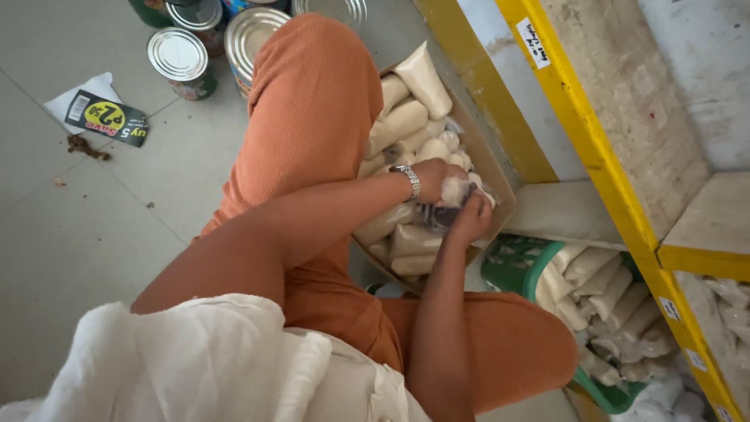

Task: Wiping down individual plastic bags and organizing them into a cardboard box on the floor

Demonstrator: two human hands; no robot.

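A cardboard box (pixel 500 184) sits on the floor by my knees, filled with several beige, tube-shaped plastic packets (pixel 406 121). Both my hands are inside it. My left hand (pixel 432 178), with a metal watch on its wrist, is closed over a small whitish packet (pixel 455 190). My right hand (pixel 469 221) is just below, its fingers pinching the crinkled clear plastic (pixel 437 215) around the same packet. I am crouched in orange trousers, and my left knee (pixel 312 70) hides the box's left side.
Several tin cans (pixel 181 59) stand on the tiled floor at the top left, near a torn paper label (pixel 105 119). A green basket (pixel 516 266) holding more beige packets sits to the right under a yellow shelf frame (pixel 594 148).
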